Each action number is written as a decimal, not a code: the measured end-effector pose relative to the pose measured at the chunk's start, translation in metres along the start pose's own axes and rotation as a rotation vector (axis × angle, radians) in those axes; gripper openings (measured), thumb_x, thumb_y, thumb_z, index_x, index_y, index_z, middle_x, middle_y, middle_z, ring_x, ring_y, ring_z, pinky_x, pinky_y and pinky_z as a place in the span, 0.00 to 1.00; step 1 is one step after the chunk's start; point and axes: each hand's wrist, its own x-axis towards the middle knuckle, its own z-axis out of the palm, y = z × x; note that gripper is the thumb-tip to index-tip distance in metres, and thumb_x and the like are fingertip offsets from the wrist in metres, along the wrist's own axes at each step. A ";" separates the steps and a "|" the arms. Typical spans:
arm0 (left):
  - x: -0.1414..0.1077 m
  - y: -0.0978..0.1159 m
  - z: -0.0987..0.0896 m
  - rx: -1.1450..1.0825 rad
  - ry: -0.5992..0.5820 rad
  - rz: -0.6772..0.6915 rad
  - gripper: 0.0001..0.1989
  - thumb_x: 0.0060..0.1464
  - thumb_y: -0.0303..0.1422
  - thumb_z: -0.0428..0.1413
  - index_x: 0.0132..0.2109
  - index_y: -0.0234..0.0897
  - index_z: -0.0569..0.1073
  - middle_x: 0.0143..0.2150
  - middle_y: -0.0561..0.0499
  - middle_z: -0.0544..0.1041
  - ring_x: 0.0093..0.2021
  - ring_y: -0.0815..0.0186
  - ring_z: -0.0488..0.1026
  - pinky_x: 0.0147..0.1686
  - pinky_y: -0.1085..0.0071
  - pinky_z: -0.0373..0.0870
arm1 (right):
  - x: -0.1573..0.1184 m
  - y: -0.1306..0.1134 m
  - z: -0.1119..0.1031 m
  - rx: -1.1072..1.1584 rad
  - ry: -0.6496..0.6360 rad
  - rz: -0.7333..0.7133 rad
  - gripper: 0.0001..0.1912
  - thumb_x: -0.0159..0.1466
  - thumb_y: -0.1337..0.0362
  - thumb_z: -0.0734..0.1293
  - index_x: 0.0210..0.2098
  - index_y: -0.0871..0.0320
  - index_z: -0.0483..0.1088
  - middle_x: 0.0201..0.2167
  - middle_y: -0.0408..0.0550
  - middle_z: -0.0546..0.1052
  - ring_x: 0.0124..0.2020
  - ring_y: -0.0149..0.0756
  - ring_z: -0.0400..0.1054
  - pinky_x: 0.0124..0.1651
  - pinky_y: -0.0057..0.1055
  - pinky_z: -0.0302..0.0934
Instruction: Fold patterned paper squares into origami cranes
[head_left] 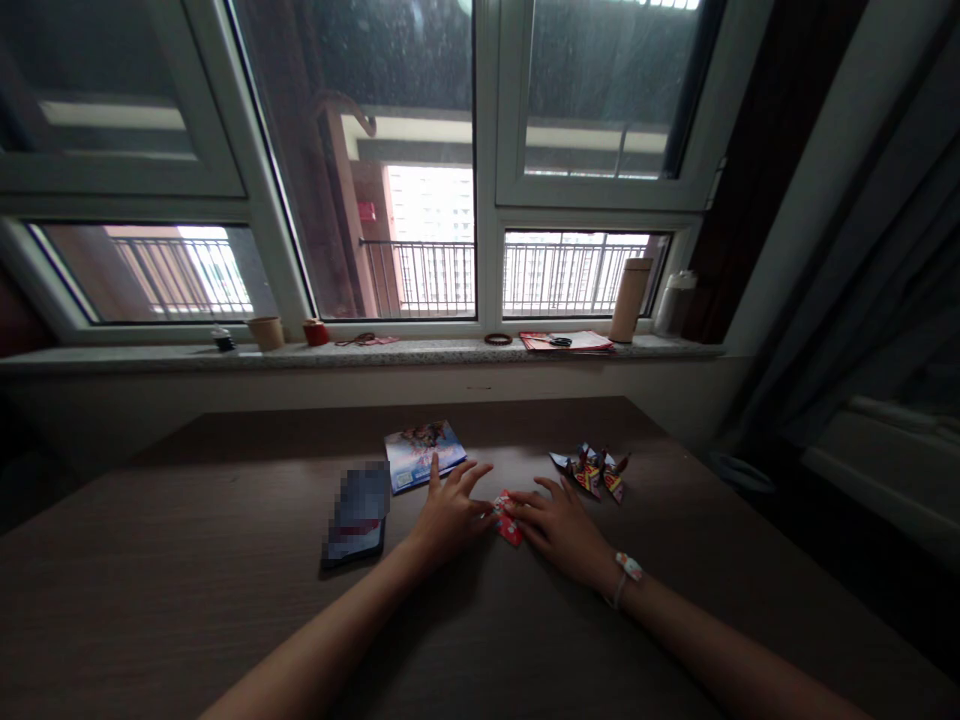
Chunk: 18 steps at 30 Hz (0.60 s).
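Observation:
A small red patterned piece of folded paper [508, 522] lies on the brown table [225, 560] between both hands. My left hand [451, 508] touches its left edge, with fingers spread. From the right, my right hand [564, 525] rests fingertips on the same paper, its fingers apart. Behind my right hand sit several folded paper shapes [592, 472] with dark, red and yellow print. A blue and white booklet [424, 455] lies behind my left hand, and a phone [356, 515] with a blurred screen is to its left.
Along the granite windowsill [450, 352] stand a paper cup [266, 333], a red spool [316, 332], a tan bottle [630, 300] and a clear bottle [675, 303]. Black-handled scissors [559, 342] lie on red and white sheets [592, 344]. A dark ring [497, 339] is nearby.

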 end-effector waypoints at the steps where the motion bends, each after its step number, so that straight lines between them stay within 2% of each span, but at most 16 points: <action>1: 0.000 0.000 -0.001 -0.006 0.001 0.005 0.08 0.58 0.42 0.58 0.42 0.54 0.81 0.64 0.51 0.67 0.64 0.50 0.61 0.63 0.34 0.22 | 0.000 0.000 0.000 -0.001 0.001 -0.001 0.18 0.69 0.58 0.60 0.56 0.37 0.68 0.60 0.40 0.70 0.65 0.53 0.53 0.64 0.65 0.41; 10: 0.001 0.002 -0.008 -0.038 -0.017 0.012 0.09 0.59 0.41 0.58 0.35 0.50 0.82 0.63 0.54 0.69 0.63 0.51 0.62 0.63 0.35 0.21 | 0.001 -0.001 -0.001 0.019 -0.017 0.014 0.18 0.69 0.57 0.59 0.57 0.37 0.67 0.61 0.37 0.69 0.66 0.54 0.51 0.65 0.66 0.38; 18: -0.001 0.000 -0.008 -0.043 0.012 0.053 0.13 0.59 0.40 0.57 0.28 0.45 0.81 0.61 0.55 0.71 0.61 0.52 0.65 0.63 0.36 0.17 | 0.001 -0.003 -0.004 0.032 -0.046 0.027 0.18 0.69 0.56 0.59 0.57 0.36 0.66 0.62 0.36 0.68 0.66 0.55 0.51 0.64 0.66 0.38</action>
